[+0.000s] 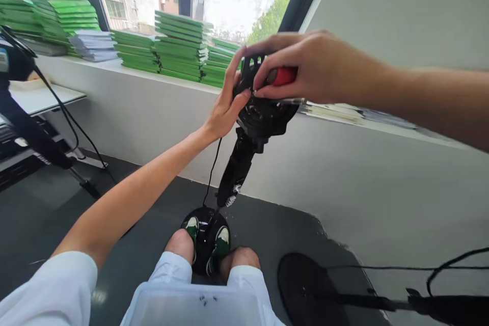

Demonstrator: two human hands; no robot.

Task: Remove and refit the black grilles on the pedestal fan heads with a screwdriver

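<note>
A black pedestal fan without blades or grille rises in front of me, its head [267,114] at window-sill height and its round base [204,260] between my shoes. My left hand [225,109] grips the left edge of the fan head, thumb in front and fingers behind. My right hand [309,69] is closed around a screwdriver with a red and black handle [284,76]; its metal shaft points right, away from the fan. The thumb and index fingertips of that hand pinch at the housing beside my left thumb. Whatever lies between them is too small to make out.
On my lap rests a translucent plastic tray [191,305] with several small metal pieces [208,299]. Green stacked books [178,46] line the window sill. Another black stand [305,285] lies or stands at lower right with cables. A white table [49,97] is at left.
</note>
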